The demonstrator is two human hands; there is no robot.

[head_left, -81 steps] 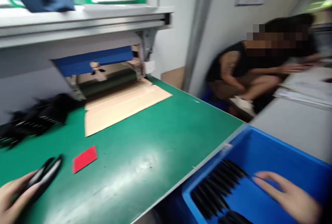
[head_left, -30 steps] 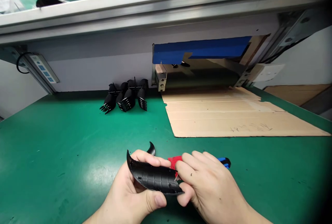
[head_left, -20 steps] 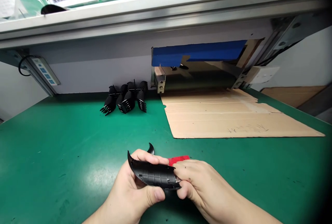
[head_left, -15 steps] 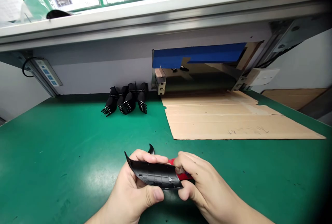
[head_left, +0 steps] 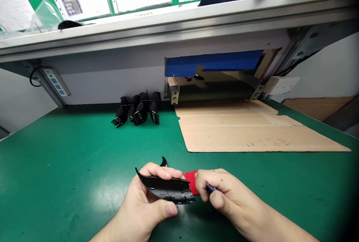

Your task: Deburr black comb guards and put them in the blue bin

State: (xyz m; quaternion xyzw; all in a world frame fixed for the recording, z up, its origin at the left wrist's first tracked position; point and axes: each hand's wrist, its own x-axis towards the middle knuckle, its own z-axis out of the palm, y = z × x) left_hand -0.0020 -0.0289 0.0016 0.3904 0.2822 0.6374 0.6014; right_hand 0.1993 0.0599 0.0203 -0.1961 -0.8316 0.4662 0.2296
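Observation:
My left hand (head_left: 150, 201) is closed around a curved black plastic shell (head_left: 169, 191), holding it tilted above the table with its hollow, ribbed inside showing. A pointed black tip (head_left: 163, 161) sticks up behind my left fingers; whether it belongs to the same piece is hidden. At the shell's right end shows a flat red piece (head_left: 191, 182), partly covered by the shell and my right fingers. My right hand (head_left: 221, 193) is closed with a small blue and dark item (head_left: 211, 188) between thumb and fingers, mostly hidden; it is apart from the shell.
Several black comb-toothed plastic parts (head_left: 138, 108) stand at the back of the green table (head_left: 70, 160). Flat cardboard (head_left: 238, 133) lies at the right, before an opening edged with blue sheet (head_left: 224, 61). A metal-edged shelf (head_left: 157, 34) spans above; a power strip (head_left: 57, 82) hangs left.
My right hand has moved right, away from the shell's end. More of the red piece shows, and the blue item has come into sight. The shell has tipped slightly in my left hand.

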